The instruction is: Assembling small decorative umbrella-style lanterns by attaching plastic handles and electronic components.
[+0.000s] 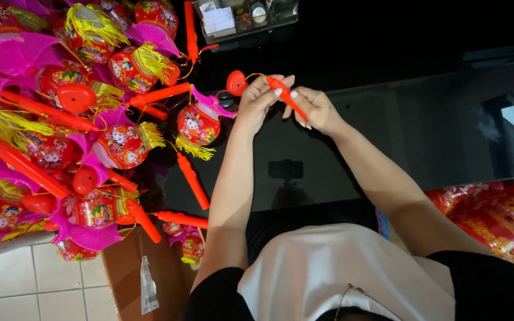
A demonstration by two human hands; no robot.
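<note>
Orange plastic lantern handle stick [287,98] slants down-right between both hands above the glossy black table's [423,137] far edge, left hand [256,102] and right hand [313,110] fingers pinched on its upper end, red heart-shaped piece [237,82] just left.

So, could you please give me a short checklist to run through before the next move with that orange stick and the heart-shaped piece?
1. Orange stick gripped by both hands: ok; left hand and right hand pinch it.
2. Red heart piece attached by thin wire: cannot tell.
3. Heart piece clear of the nearest lantern: ok, apart.
4. Black tabletop bare beside the right hand: ok.
5. Finished lantern pile tidy: not ok, tangled.
</note>
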